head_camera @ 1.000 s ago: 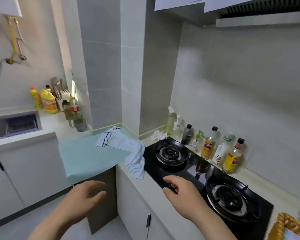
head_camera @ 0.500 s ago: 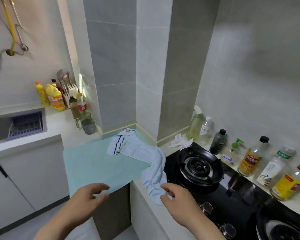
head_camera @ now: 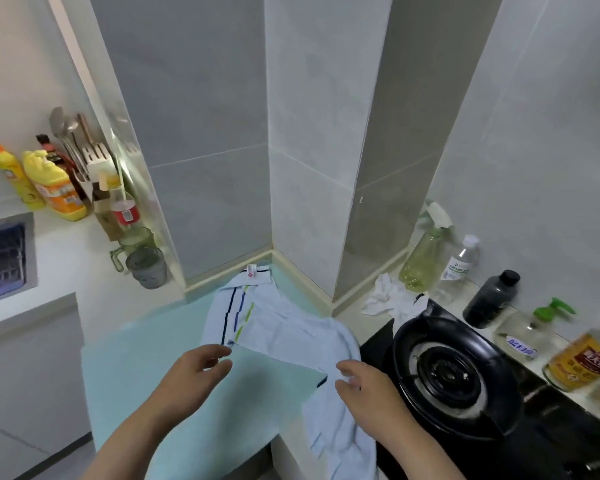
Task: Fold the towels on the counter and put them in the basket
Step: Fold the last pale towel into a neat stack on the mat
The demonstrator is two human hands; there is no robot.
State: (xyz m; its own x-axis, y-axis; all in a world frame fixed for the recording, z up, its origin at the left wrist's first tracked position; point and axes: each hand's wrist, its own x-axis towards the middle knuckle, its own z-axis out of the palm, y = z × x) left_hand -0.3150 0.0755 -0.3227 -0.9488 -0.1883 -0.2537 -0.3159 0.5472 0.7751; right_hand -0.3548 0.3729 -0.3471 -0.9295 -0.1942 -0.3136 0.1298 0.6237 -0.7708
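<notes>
The striped towel (head_camera: 284, 337) runs from the counter's (head_camera: 125, 393) back corner over its front edge. My left hand (head_camera: 191, 375) is relaxed beside its near corner; my right hand (head_camera: 368, 396) touches it, grip unclear.

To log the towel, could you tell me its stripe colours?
Navy, blue and lime-green stripes on a pale blue towel, head view.

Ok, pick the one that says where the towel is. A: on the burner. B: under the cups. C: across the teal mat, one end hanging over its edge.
C: the towel lies across the mat, its right end drooping over the edge beside the burner, apart from the cups.
</notes>
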